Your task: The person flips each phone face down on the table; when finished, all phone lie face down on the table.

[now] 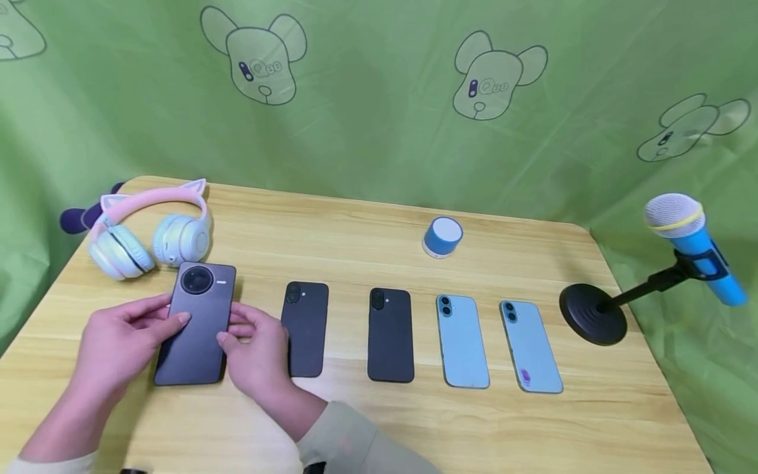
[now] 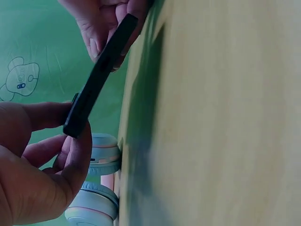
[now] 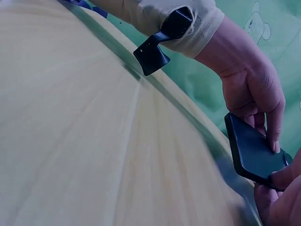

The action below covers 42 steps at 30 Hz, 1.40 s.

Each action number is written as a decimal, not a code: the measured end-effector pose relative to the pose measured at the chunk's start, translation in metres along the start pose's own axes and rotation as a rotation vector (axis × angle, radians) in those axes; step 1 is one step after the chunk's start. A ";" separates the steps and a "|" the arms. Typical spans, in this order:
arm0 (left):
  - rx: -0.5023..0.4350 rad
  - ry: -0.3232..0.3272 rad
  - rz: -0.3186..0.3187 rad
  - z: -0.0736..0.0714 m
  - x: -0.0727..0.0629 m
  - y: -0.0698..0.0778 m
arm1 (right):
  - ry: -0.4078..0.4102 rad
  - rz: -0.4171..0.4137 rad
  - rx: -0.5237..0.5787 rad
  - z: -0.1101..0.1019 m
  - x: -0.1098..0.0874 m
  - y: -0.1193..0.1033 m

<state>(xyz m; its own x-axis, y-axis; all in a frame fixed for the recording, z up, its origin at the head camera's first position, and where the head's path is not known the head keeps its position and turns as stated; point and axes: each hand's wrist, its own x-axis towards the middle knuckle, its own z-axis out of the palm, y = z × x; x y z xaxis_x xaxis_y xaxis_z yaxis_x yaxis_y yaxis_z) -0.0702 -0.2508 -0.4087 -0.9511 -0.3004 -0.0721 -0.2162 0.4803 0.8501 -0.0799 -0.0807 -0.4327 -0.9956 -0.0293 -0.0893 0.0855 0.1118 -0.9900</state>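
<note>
A dark grey phone [image 1: 201, 349] with a large round camera ring is held between both hands at the left of the table, its back facing up in the head view. My left hand [image 1: 118, 342] pinches its left edge, the thumb lying on the back. On the opposite edge, the thumb and fingers of my right hand [image 1: 257, 349] grip it. In the left wrist view, the phone [image 2: 101, 77] appears edge-on, tilted and raised off the table. Just right of my right hand lies a black phone [image 1: 308, 336], its left edge partly covered by that hand.
Rightward in a row lie another black phone [image 1: 391, 342] and two light blue phones [image 1: 464, 345]. Pink-and-white cat-ear headphones [image 1: 183, 240] sit behind the held phone. A small blue speaker [image 1: 443, 238] stands at the back, and a blue microphone [image 1: 699, 243] on a stand at the right.
</note>
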 end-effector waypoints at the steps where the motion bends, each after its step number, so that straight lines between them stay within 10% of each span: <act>1: 0.025 0.007 0.003 0.000 0.000 0.000 | 0.001 0.007 -0.009 0.001 0.000 0.000; 9: 0.216 0.011 0.001 0.001 0.005 -0.007 | 0.002 0.021 -0.099 0.009 0.005 0.002; 42: 0.306 -0.159 0.023 0.010 0.020 -0.021 | -0.163 -0.026 -0.555 0.001 0.007 -0.003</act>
<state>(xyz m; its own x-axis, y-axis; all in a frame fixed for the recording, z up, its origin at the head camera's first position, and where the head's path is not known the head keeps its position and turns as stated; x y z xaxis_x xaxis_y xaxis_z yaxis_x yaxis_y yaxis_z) -0.0863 -0.2589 -0.4330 -0.9738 -0.1657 -0.1560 -0.2275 0.7175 0.6584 -0.0872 -0.0819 -0.4307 -0.9745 -0.1864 -0.1247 -0.0158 0.6118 -0.7908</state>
